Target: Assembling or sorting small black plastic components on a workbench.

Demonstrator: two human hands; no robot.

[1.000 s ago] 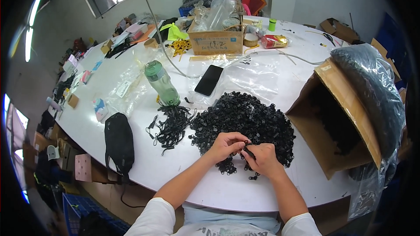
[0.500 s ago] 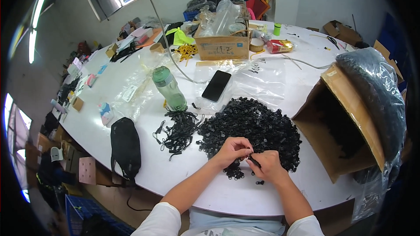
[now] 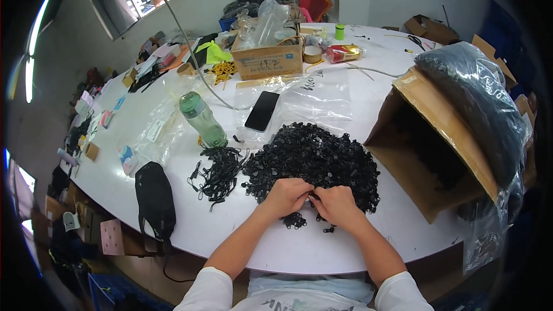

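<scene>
My left hand (image 3: 287, 197) and my right hand (image 3: 337, 205) meet at the near edge of a large pile of small black plastic pieces (image 3: 314, 152). Fingers of both are pinched together on one small black piece (image 3: 313, 194), mostly covered by the fingertips, so its exact kind is unclear. Just below the hands lies a little cluster of black pieces (image 3: 294, 220), each with a ring-like end. A single black piece (image 3: 329, 230) rests to its right. Left of the pile is a heap of black looped cord pulls (image 3: 221, 174).
Behind the heap stands a green bottle (image 3: 203, 120), with a phone (image 3: 262, 112) to its right. A black pouch (image 3: 155, 201) lies at the left edge. An open cardboard box (image 3: 403, 155) tilts on the right, beside a large plastic bag (image 3: 478, 103). A filled carton (image 3: 268, 62) stands farther back.
The view has shifted, so the table things appear farther left. My hands have come closer together, and the black piece, earlier visible in my right hand, is now mostly hidden by fingers.
</scene>
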